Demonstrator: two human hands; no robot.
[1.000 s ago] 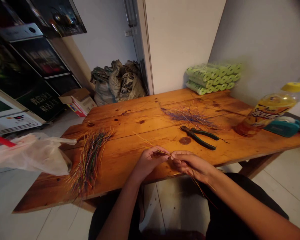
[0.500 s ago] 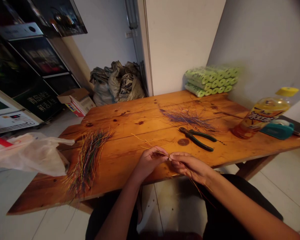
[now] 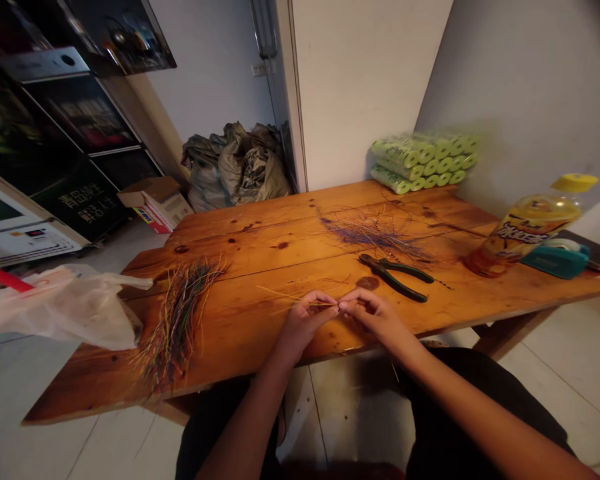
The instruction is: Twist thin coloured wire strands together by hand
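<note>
Thin yellow wires (image 3: 285, 295) run between my hands above the table's near edge. My left hand (image 3: 310, 317) pinches them, their long ends trailing out to the left. Fingertip to fingertip with it, my right hand (image 3: 367, 312) is closed in a pinch on the wires too. Beyond my right hand lie green-handled pliers (image 3: 397, 279) with the jaws toward the upper left. A bundle of multicoloured wires (image 3: 183, 320) is spread on the left of the table. Another heap of bluish-purple wires (image 3: 373, 233) sits behind the pliers.
On the wooden table (image 3: 250, 257), a yellow-capped drink bottle (image 3: 523, 233) and a teal object (image 3: 555, 259) stand at right. Green-wrapped rolls (image 3: 423, 163) are at the back. A white plastic bag (image 3: 75, 307) lies at left. Sacks (image 3: 237, 167) and a cardboard box (image 3: 155, 200) are on the floor.
My right hand has turned, its palm now more downward and its fingers bent. The wire ends that hung below it are mostly out of sight. The hands remain fingertip to fingertip.
</note>
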